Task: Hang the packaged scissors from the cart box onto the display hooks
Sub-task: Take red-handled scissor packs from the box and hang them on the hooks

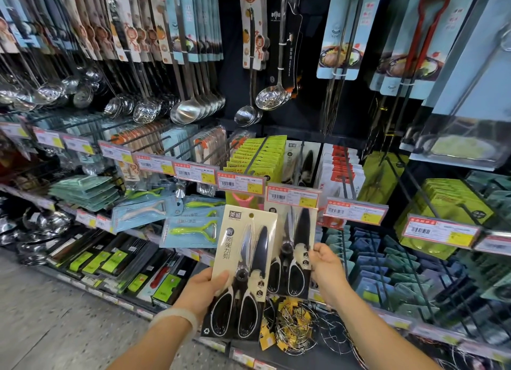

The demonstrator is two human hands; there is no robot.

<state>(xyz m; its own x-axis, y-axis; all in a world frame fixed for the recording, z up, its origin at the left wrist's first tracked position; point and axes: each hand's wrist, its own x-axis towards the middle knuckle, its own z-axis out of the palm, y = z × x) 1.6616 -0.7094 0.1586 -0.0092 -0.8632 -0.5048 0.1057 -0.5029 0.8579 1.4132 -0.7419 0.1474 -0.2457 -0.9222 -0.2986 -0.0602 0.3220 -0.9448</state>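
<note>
My left hand (203,289) grips a cream card pack of black-handled scissors (243,270) by its left edge, upright in front of the display. Behind it and to the right hangs a second, same-looking scissors pack (294,248) under a price tag (293,195). My right hand (325,267) touches that pack's right edge, thumb and fingers around the edge. The hook (300,159) carrying more scissors packs runs back above the tag. The cart box is not in view.
Ladles and skimmers (190,107) hang at upper left, tongs packs (343,38) at upper right. Green packs (260,157) and red-white packs (340,170) flank the scissors hook. Peelers (193,231) hang left; wire racks (296,325) lie on the shelf below.
</note>
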